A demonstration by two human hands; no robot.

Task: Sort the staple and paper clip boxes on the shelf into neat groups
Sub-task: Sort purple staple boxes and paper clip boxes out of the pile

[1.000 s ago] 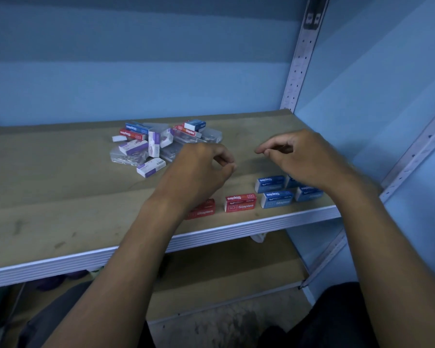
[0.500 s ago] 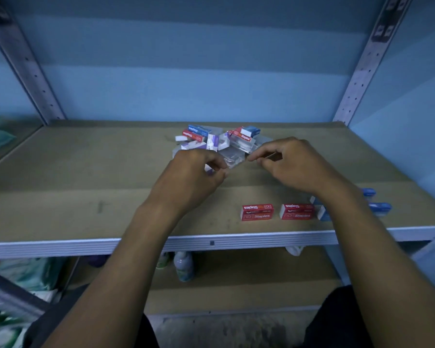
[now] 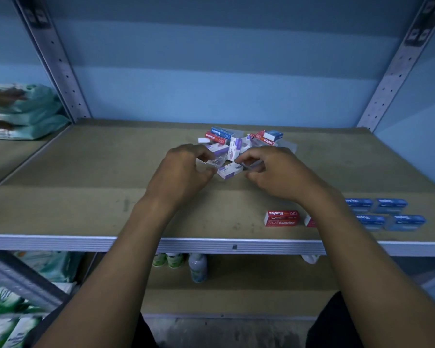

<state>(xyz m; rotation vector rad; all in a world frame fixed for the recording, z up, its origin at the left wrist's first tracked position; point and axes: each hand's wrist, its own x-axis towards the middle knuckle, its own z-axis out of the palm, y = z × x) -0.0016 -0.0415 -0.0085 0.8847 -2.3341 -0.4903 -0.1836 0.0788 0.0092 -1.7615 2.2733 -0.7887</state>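
Observation:
A mixed pile of small boxes (image 3: 232, 143) lies mid-shelf: red and blue staple boxes, white-and-purple boxes, clear plastic paper clip boxes. My left hand (image 3: 186, 169) pinches a clear paper clip box (image 3: 211, 163) at the pile's near left edge. My right hand (image 3: 279, 172) closes its fingers and thumb on another clear box (image 3: 251, 166). A white-and-purple box (image 3: 230, 170) lies between the two hands. Near the front edge sits a red staple box (image 3: 281, 218); a second red box (image 3: 310, 221) is mostly hidden by my right forearm. Several blue staple boxes (image 3: 387, 214) are grouped further right.
The wooden shelf board (image 3: 86, 192) has metal uprights (image 3: 58, 71) at the back corners and a blue wall behind. Green packets (image 3: 23, 114) lie on the neighbouring shelf to the left. Bottles (image 3: 197, 268) stand on the shelf below.
The view has swung left and both hands have moved away from the sorted red and blue boxes to the pile, where the fingers have closed around clear boxes.

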